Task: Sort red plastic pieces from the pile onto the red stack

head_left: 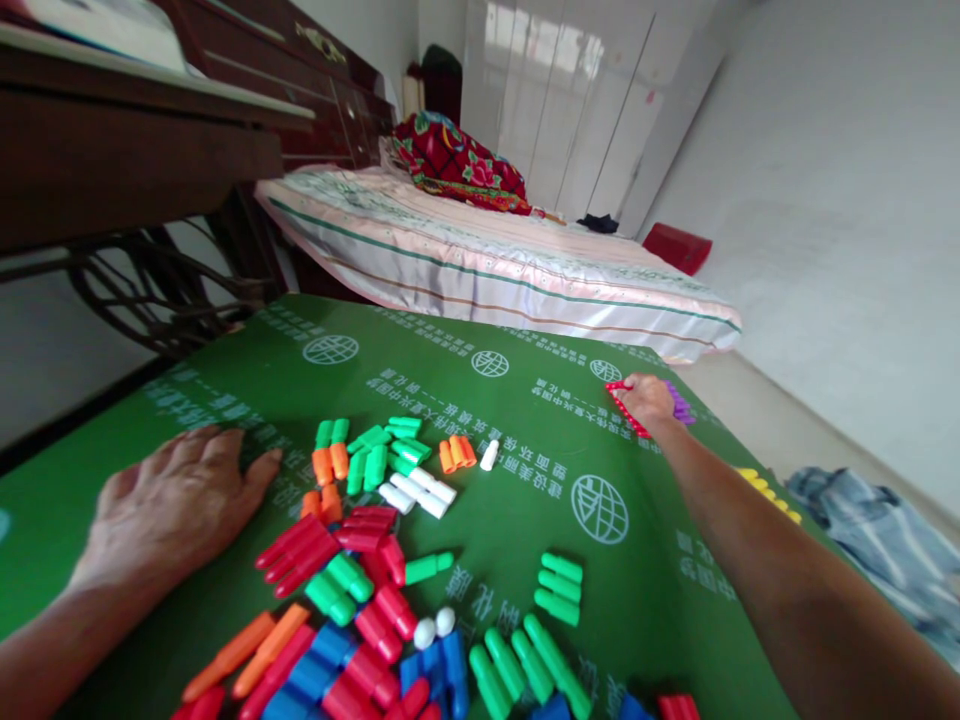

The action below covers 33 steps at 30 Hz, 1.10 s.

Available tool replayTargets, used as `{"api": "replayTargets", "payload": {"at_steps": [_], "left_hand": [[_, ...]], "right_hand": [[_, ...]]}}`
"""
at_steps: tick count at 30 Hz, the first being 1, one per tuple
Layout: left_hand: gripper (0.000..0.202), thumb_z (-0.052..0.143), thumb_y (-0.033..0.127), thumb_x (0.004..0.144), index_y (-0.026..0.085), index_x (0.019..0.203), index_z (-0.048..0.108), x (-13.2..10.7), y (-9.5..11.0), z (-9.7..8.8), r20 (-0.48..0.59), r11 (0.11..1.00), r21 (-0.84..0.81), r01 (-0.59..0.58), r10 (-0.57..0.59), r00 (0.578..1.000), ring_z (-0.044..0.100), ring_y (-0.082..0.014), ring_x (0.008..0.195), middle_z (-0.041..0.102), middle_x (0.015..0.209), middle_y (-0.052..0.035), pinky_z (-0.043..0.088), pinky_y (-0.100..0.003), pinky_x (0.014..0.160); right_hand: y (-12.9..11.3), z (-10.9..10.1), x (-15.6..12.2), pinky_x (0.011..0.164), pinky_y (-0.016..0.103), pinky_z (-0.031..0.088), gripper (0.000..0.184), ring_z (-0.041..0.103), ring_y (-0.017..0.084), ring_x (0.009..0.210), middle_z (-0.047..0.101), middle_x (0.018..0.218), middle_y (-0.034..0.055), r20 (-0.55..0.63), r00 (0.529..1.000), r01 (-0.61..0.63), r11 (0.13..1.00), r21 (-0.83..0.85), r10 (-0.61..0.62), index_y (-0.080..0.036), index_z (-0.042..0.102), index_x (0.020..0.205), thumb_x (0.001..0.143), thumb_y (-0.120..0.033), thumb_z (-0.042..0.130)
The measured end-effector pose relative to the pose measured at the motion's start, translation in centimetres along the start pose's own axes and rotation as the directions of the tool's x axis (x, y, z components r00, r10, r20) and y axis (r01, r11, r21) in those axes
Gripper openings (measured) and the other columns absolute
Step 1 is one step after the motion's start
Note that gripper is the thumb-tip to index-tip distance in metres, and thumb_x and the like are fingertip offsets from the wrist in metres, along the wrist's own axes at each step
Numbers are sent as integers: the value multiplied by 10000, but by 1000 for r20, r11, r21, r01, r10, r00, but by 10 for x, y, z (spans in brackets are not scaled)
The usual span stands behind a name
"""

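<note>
My left hand (176, 495) lies palm down on the green board, fingers stretched out, with nothing in it. Far to the right, my right hand (646, 400) is closed over red pieces (628, 412) with pale specks along their edge; its fingertips are partly hidden. Purple pieces (681, 402) lie just beyond that hand. Between my hands are many small plastic peg-like pieces: green ones (375, 466), white ones (431, 492), orange ones (456, 453) and red ones (296, 553). Nearer to me, blue pieces (311, 670) and long green pieces (551, 665) are joined in rows.
The green printed board (450, 390) forms the work surface. Yellow pieces (765, 492) sit by its right edge, and a plaid cloth (885, 540) lies beyond. A bed (480, 270) stands behind the board. At the left is a dark wooden table (135, 150).
</note>
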<state>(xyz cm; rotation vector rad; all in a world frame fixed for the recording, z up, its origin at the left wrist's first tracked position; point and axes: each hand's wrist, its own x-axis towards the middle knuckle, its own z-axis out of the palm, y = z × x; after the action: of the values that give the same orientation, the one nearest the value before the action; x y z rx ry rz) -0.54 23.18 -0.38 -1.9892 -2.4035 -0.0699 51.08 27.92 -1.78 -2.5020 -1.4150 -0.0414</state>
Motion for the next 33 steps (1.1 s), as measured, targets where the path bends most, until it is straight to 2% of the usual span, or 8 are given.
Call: {"api": "replayTargets", "payload": {"at_steps": [16,20,25,28,30,33], "left_hand": [[866,49,638,757,91,1313,426,6,-10,13,-26,999,17,-46,46,999,374,-348,1312,424,1420,-181,303,-515,1085],[807,78,605,784,81,1257,468,2,-8,12,-55,997,-7,-72,71,996,379,-351,1304,450,1384,-200,316,-519,1073],[724,134,560,832,74,1264,455,-6,-5,10,-73,997,-11,-75,74,995,367,-345,1313,434,1398,-202,320,-517,1069],[684,167,539,857,77,1271,453,-9,-3,11,-80,997,-17,-79,78,994,363,-343,1318,437,1398,-197,323,-516,1069],[659,190,527,867,81,1268,464,-10,-2,11,-85,996,-19,-82,80,993,367,-342,1317,443,1395,-194,328,-514,1067],[635,215,509,873,85,1271,470,-11,-2,13,-101,997,-20,-77,74,992,370,-341,1316,448,1395,-190,330,-514,1068]], "right_hand": [[-2,-1,-1,670,273,476,248,676,221,830,734,913,66,-4,1000,-11,999,-40,10,-237,721,966,811,-403,621],[0,1,-2,660,279,468,273,670,224,824,731,922,64,5,1000,-10,999,-53,10,-235,708,993,816,-419,611],[2,0,-5,630,290,452,347,661,242,837,710,935,88,36,999,13,989,-150,-7,-215,672,1062,839,-458,566],[0,-5,-13,655,315,458,353,650,269,888,676,997,145,22,998,69,968,-241,-66,-159,653,1083,850,-401,546],[-7,-9,-23,678,330,464,354,635,290,935,647,1053,183,-18,985,157,938,-308,-171,-124,642,1099,861,-358,522],[-30,-12,-51,716,339,473,341,623,289,962,642,1097,180,-21,924,359,884,-299,-382,-127,638,1127,877,-311,496]]}}
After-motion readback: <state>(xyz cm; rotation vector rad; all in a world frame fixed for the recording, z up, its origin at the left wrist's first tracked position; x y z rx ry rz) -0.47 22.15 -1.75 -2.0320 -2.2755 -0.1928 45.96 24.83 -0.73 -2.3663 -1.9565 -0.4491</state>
